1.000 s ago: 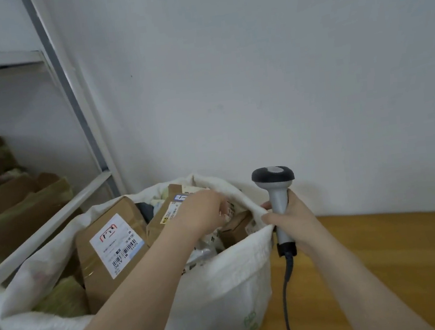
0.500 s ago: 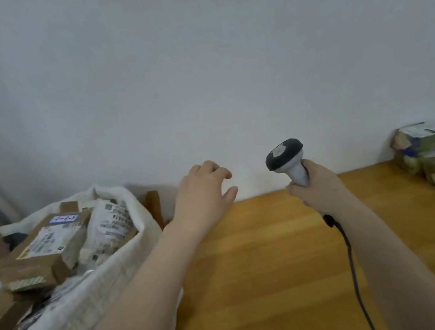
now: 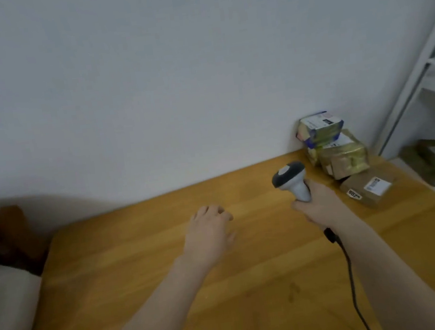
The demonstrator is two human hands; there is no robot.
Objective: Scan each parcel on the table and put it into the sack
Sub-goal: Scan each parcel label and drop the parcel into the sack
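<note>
Grip of the right hand (image 3: 317, 207) is clenched round the handle of the grey-and-black corded barcode scanner (image 3: 292, 180). Left hand (image 3: 208, 234) is released, fingers relaxed, over the brown wooden table (image 3: 141, 270). Tape-wrapped cardboard parcels (image 3: 344, 157) cluster at the table's far right corner by the wall. White fabric sack (image 3: 5, 300) sits at the left edge.

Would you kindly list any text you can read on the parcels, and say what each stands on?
"907", roughly: small sticker on the flat brown parcel.
Too blurred to read: white barcode label on the same parcel.
Too blurred to read: paper label on the top stacked parcel.
</note>
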